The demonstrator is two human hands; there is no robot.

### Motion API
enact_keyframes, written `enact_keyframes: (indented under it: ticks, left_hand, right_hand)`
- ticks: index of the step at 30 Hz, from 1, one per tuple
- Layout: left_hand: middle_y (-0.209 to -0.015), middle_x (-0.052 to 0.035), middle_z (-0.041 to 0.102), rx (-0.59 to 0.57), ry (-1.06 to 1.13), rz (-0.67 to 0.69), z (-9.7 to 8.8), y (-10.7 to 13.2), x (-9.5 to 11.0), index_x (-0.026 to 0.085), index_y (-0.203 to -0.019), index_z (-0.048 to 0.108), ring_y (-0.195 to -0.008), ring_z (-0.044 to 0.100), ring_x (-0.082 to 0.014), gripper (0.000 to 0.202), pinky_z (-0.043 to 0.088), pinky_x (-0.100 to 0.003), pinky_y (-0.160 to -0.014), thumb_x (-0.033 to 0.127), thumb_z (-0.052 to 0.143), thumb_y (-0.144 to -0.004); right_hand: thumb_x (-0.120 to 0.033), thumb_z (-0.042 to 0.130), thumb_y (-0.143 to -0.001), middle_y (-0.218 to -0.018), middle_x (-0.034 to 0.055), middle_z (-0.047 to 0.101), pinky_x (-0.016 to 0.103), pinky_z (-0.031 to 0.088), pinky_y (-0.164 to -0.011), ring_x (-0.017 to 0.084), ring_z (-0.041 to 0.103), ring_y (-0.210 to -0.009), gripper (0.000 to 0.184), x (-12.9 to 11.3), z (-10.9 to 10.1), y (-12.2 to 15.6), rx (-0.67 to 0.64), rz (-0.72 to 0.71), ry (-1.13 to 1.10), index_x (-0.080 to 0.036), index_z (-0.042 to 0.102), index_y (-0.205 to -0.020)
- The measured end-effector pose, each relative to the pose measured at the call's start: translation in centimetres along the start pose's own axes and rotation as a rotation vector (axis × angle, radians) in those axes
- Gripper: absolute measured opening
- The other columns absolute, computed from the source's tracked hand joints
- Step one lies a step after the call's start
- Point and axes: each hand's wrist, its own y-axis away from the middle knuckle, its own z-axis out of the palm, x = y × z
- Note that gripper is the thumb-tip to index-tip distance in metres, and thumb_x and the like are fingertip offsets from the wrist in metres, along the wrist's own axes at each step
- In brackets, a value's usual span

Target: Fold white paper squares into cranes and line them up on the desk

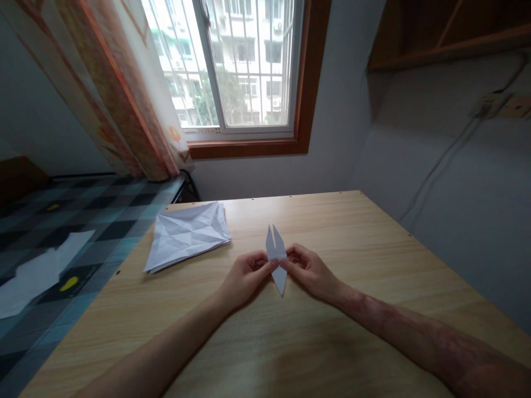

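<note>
The folding work looks well advanced: the folded paper [276, 252] is a narrow, flat shape with two slim points at its far end, split by a slot, and a single point at its near end. It sits near the middle of the wooden table [352, 237], between the two hands. The left hand [248, 276] grips its left edge and the right hand [312, 272] its right edge – both thumbs lie on top, close together at the middle, with the other fingers curled in at the sides.

The main body appears shaped, while the far points stand apart and unbent, so I judge that some folding or shaping remains; how much cannot be told. To the far left of the table lies a paper stack [188, 235], its top sheet crossed with creases and spread out rather than folded up.

Hard to make out: the underside of the folded paper, the fingertips behind it, and whether the thumbs are pressing a crease or merely holding. The number of layers is too small to read, as is the number of sheets in the stack. On the checked bed cover [124, 190] at left, white paper [39, 271] is cut off by the picture's edge – its full outline cannot be seen
</note>
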Motion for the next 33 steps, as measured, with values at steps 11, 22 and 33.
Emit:
enact_keyframes:
  ticks: [11,22,33]
  left_hand:
    - [-0.088,-0.0045,0.077,-0.072,-0.142,0.029,-0.07,0.25,0.4,0.016,-0.094,0.079,-0.083,0.067,-0.0208,0.043,0.051,-0.028,-0.078,0.059,0.072,-0.101]
    - [-0.085,-0.0016,0.064,-0.072,-0.313,0.049,-0.41,0.28,0.25,0.015,-0.092,0.069,-0.082,0.055,-0.0183,0.051,0.045,-0.029,-0.076,0.064,0.061,-0.106]
    - [-0.075,0.0005,0.058,-0.026,-0.135,-0.078,-0.49,0.26,0.43,0.014,-0.098,0.071,-0.067,0.047,-0.0147,0.06,0.035,-0.026,-0.06,0.073,0.065,-0.099]
  right_hand:
    - [-0.059,0.089,-0.089,-0.075,-0.0008,0.069,0.027,0.046,-0.065,0.014,0.061,-0.067,0.046,0.55,-0.55,-0.21,0.012,0.096,-0.078,-0.018,0.069,-0.089]
    - [-0.056,0.085,-0.094,-0.076,-0.001,0.068,0.026,0.045,-0.063,0.014,0.06,-0.067,0.043,0.45,-0.28,-0.04,-0.056,0.06,-0.145,-0.019,0.065,-0.087]
    - [-0.047,0.084,-0.097,-0.096,-0.001,0.071,0.027,0.05,-0.063,0.012,0.064,-0.067,0.033,0.44,-0.75,-0.46,0.057,-0.031,-0.298,-0.026,0.072,-0.12]
